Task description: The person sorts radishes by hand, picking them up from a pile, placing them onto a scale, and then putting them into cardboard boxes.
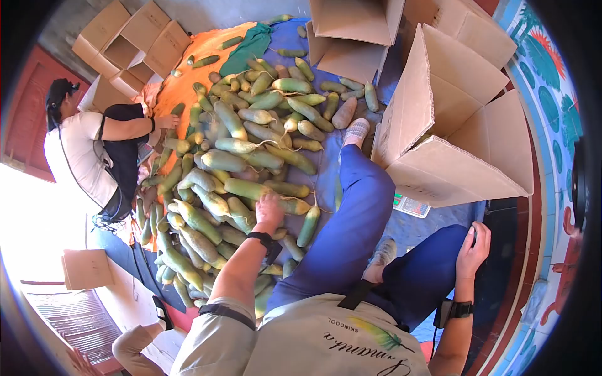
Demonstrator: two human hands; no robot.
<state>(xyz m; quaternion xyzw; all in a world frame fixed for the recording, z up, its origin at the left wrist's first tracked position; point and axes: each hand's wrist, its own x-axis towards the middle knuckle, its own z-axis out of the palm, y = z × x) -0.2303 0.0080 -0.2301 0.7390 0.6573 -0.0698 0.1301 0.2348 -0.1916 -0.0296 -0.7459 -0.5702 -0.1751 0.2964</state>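
A large pile of green radishes [207,161] with pale tips and thin roots spreads over the sheets on the floor. My left hand [269,212] is closed over a green radish [244,188] near the middle of the pile, its fingertips partly hidden from above. Just right of it lies another green radish [308,227] with a long root. My right hand [473,250] rests beside my bent right knee, away from the radishes, with its fingers apart. A dark spot shows between those fingers, and I cannot make out what it is.
A tall open carton [451,156] stands at right by a digital scale [411,205]. More cartons stand behind [348,25] and at the back left [135,41]. A co-worker [81,144] sits at the pile's left, one hand on radishes. Another person's limb shows lower left.
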